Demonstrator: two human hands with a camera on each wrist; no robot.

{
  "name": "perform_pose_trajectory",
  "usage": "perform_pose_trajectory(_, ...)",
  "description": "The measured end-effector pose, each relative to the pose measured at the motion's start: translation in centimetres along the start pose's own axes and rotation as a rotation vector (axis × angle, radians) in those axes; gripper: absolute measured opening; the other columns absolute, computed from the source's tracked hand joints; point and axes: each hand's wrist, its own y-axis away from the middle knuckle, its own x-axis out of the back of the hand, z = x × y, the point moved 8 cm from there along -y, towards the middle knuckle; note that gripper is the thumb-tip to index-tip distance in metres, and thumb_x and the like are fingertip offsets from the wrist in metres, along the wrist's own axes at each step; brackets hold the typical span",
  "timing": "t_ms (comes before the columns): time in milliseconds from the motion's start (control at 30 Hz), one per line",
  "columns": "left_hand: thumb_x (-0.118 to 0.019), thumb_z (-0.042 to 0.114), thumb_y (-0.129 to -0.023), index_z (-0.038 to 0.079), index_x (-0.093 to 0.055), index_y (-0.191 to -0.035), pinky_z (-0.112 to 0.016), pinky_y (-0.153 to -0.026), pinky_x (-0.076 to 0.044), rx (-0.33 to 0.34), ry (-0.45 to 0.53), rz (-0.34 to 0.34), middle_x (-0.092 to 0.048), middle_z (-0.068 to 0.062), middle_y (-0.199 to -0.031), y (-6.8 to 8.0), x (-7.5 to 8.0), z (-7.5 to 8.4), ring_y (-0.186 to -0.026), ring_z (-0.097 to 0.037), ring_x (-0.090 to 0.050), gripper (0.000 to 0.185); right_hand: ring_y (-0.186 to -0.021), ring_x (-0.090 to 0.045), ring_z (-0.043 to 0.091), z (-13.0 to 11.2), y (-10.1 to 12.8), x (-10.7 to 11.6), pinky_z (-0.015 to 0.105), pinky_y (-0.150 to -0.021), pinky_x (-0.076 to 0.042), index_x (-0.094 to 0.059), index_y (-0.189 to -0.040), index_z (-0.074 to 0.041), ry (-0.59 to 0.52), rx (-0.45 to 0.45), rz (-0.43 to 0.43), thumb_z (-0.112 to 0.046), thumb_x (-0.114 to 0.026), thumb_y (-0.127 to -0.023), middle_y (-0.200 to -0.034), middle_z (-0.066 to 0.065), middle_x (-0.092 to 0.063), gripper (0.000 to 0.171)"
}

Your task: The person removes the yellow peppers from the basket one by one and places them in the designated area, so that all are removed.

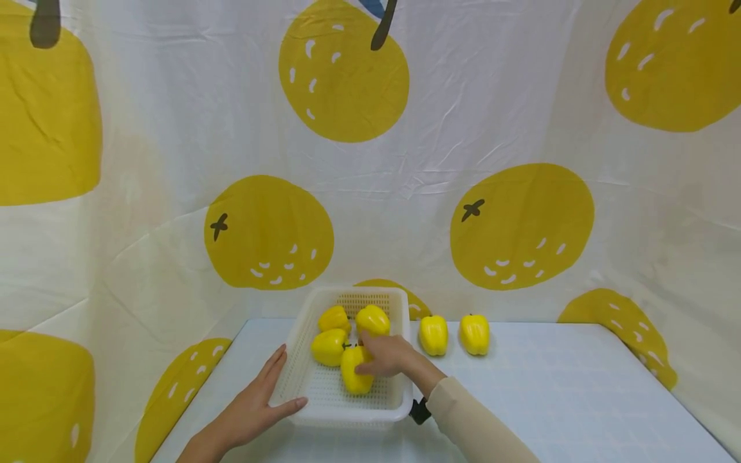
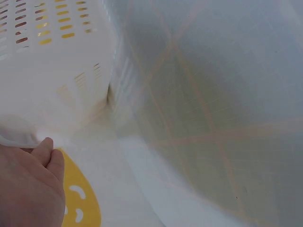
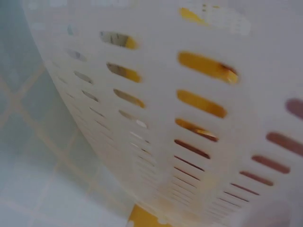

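**Four peppers in, two waiting**

My right hand is gripping the 4th pepper inside the basket; left hand, fingers straight, is bracing the basket's side. Two peppers are sitting on the table, just right of it, prob next.

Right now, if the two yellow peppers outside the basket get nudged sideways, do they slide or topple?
Probably topple and roll: both peppers stand upright, taller than wide, on rounded lobes. Their glossy skin may slip under fingers. The tabletop looks smooth and flat, so little would stop a roll.
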Motion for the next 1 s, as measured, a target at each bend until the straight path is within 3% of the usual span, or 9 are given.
perform_pose_trajectory(167,-0.065,0.071,-0.087,0.009,-0.014,-0.165,-0.068,-0.116,-0.026,-0.002,-0.007,0.002,-0.008,-0.011,-0.172,0.0,0.0,0.1,-0.153,-0.041,-0.022,0.112,-0.085,-0.058,0.012,-0.2,0.2,0.3,0.034,-0.08,-0.054,-0.056,-0.132,-0.025,-0.076,0.079,0.018,-0.047,-0.078,-0.087,-0.106,-0.009,-0.065,0.054)
perform_pose_trajectory(300,-0.065,0.07,-0.088,0.008,-0.014,-0.165,-0.067,-0.116,-0.027,-0.017,-0.022,0.011,-0.008,-0.011,-0.172,0.0,0.0,0.0,-0.153,-0.041,-0.024,0.111,-0.097,-0.06,0.013,-0.2,0.2,0.8,0.033,-0.085,-0.053,-0.059,-0.121,-0.028,-0.187,0.161,0.047,-0.043,-0.082,-0.084,-0.111,-0.013,-0.063,0.046)
perform_pose_trajectory(500,-0.064,0.07,-0.088,0.008,-0.014,-0.165,-0.066,-0.116,-0.027,-0.028,-0.023,0.017,-0.008,-0.009,-0.172,0.1,-0.1,-0.2,-0.153,-0.04,-0.024,0.11,-0.108,-0.059,0.012,0.1,0.2,1.5,0.034,-0.09,-0.055,-0.06,-0.122,-0.028,-0.349,0.228,0.087,-0.04,-0.083,-0.083,-0.122,-0.011,-0.062,0.047)
perform_pose_trajectory(700,-0.063,0.071,-0.088,0.009,-0.012,-0.165,-0.068,-0.115,-0.028,-0.021,-0.031,0.004,-0.006,-0.01,-0.172,0.0,0.0,0.0,-0.152,-0.042,-0.024,0.111,-0.119,-0.057,0.025,0.4,0.8,2.7,0.042,-0.096,-0.056,-0.058,-0.128,-0.02,-0.491,0.27,0.147,-0.031,-0.082,-0.087,-0.131,-0.002,-0.059,0.049)
perform_pose_trajectory(1000,-0.064,0.069,-0.089,0.008,-0.012,-0.165,-0.068,-0.115,-0.027,-0.038,-0.034,0.011,-0.006,-0.01,-0.173,0.0,0.2,0.1,-0.153,-0.043,-0.023,0.111,-0.117,-0.057,0.029,0.8,2.2,5.0,0.051,-0.099,-0.054,-0.059,-0.13,-0.014,-0.588,0.266,0.211,-0.025,-0.08,-0.087,-0.131,0.003,-0.061,0.049)
